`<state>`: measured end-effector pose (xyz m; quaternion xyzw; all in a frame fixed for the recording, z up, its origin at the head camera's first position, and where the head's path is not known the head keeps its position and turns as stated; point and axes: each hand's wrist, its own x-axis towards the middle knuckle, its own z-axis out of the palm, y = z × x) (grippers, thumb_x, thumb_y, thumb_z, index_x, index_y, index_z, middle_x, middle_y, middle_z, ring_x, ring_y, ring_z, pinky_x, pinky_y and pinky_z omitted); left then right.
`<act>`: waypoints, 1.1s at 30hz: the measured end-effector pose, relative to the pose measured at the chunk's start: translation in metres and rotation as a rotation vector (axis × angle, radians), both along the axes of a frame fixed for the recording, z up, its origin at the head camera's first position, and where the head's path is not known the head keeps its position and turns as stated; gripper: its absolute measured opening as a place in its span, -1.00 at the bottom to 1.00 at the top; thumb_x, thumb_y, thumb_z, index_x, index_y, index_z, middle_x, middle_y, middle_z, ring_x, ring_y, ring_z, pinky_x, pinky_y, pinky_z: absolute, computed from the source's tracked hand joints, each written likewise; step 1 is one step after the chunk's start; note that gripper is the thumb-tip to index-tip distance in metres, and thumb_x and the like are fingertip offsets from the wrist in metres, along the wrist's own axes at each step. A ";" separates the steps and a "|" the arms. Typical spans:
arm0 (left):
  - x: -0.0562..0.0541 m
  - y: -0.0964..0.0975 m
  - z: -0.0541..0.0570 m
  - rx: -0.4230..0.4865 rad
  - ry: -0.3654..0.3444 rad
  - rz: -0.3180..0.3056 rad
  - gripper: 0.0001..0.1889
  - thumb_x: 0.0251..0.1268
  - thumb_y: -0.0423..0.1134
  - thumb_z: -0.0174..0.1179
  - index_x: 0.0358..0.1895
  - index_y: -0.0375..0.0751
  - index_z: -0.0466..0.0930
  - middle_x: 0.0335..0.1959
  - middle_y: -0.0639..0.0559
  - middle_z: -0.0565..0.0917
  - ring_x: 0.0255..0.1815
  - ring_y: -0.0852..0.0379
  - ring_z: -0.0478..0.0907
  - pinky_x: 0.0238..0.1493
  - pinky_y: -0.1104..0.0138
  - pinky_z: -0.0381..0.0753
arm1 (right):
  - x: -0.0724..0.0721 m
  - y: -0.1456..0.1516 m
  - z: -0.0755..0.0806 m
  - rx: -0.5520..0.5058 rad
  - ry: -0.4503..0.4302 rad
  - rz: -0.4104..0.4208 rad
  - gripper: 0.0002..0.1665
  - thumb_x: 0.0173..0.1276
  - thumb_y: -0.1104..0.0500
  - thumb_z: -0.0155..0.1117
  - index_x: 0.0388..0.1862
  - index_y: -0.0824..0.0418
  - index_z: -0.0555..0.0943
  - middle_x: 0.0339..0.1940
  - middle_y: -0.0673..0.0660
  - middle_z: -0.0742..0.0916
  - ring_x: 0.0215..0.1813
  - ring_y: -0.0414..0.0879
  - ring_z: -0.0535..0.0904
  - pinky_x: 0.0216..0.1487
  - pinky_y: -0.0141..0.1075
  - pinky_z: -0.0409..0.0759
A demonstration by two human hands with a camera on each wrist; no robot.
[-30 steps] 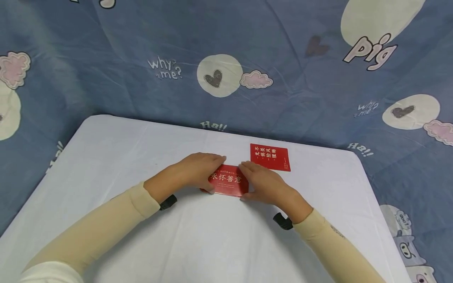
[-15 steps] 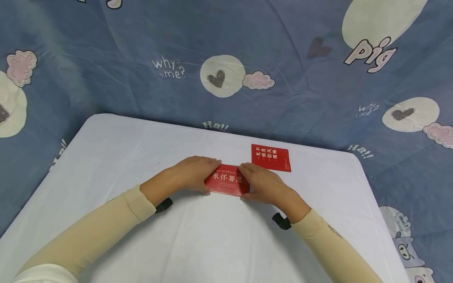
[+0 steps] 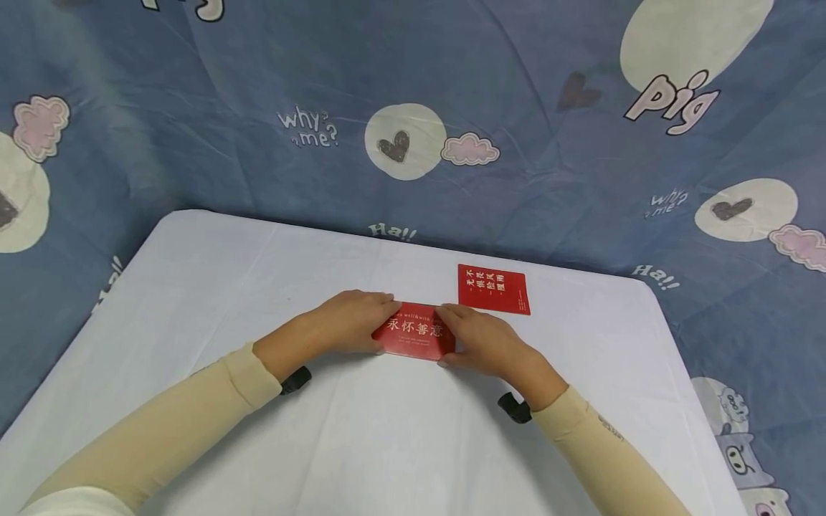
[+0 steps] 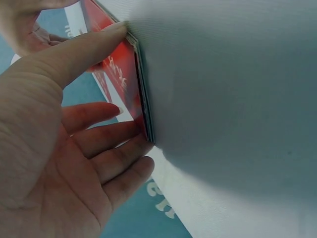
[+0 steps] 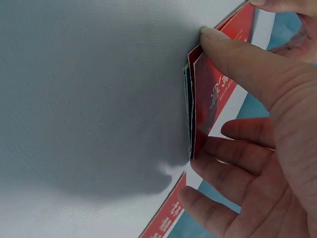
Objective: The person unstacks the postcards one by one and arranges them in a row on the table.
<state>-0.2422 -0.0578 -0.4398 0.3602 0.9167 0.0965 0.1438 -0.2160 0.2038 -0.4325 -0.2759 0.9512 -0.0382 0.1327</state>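
Observation:
A small stack of red cards [image 3: 416, 345] with white lettering lies on the white tabletop in the head view. My left hand [image 3: 351, 320] grips its left end, thumb along the near edge and fingers at the far side. At the other end, my right hand [image 3: 484, 340] holds it the same way. Several thin layers show at the stack's end [image 4: 141, 89] in the left wrist view. From the right wrist, the top card [image 5: 205, 94] looks slightly apart from the layers below it. The hands hide both ends of the stack in the head view.
Another red card [image 3: 493, 289] with white lettering lies flat behind my right hand, near the table's back edge. The white-covered table [image 3: 387, 444] meets a blue patterned cloth [image 3: 258, 179] behind it. Black wrist mounts [image 3: 515, 407] hang below the wrists.
My left hand has shifted slightly left, onto the stack's left end, uncovering a little more of the top card. My right hand has stayed nearly still; the other card has not moved.

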 end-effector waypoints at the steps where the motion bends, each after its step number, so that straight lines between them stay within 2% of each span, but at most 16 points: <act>1: 0.000 -0.001 0.000 0.004 0.005 -0.005 -0.20 0.23 -0.06 0.50 0.49 -0.31 0.44 0.44 -0.25 0.51 0.46 -0.18 0.45 0.43 -0.07 0.46 | 0.001 0.000 0.000 -0.004 -0.001 0.001 0.10 0.14 -0.14 0.68 0.57 0.18 0.40 0.46 0.14 0.57 0.41 0.06 0.54 0.19 -0.06 0.69; 6: 0.001 -0.004 -0.001 0.017 0.023 -0.025 -0.21 0.24 -0.07 0.48 0.49 -0.33 0.43 0.45 -0.27 0.50 0.47 -0.19 0.44 0.45 -0.05 0.43 | 0.002 0.001 -0.002 -0.004 0.006 0.009 0.08 0.15 -0.15 0.67 0.57 0.18 0.41 0.47 0.14 0.56 0.42 0.06 0.53 0.19 -0.06 0.69; 17: 0.001 -0.008 -0.003 0.047 0.029 -0.017 -0.20 0.23 -0.06 0.49 0.49 -0.32 0.43 0.44 -0.24 0.52 0.45 -0.19 0.46 0.46 -0.07 0.40 | 0.002 0.001 -0.004 -0.005 -0.001 -0.003 0.08 0.16 -0.14 0.66 0.57 0.19 0.41 0.47 0.14 0.56 0.43 0.06 0.53 0.20 -0.04 0.69; 24: 0.000 -0.009 -0.003 0.049 0.053 -0.031 -0.18 0.21 -0.04 0.51 0.49 -0.31 0.42 0.41 -0.19 0.55 0.44 -0.15 0.46 0.52 -0.07 0.30 | 0.001 0.004 -0.005 -0.030 0.009 0.011 0.05 0.20 -0.13 0.64 0.56 0.24 0.42 0.47 0.16 0.57 0.41 0.07 0.55 0.23 -0.02 0.67; 33: 0.000 -0.008 -0.005 0.060 0.060 -0.035 -0.20 0.23 -0.05 0.49 0.48 -0.32 0.43 0.40 -0.19 0.56 0.42 -0.15 0.48 0.51 -0.06 0.32 | 0.001 0.005 -0.005 -0.049 0.002 0.009 0.06 0.19 -0.12 0.64 0.56 0.24 0.41 0.46 0.18 0.58 0.43 0.09 0.53 0.25 0.00 0.65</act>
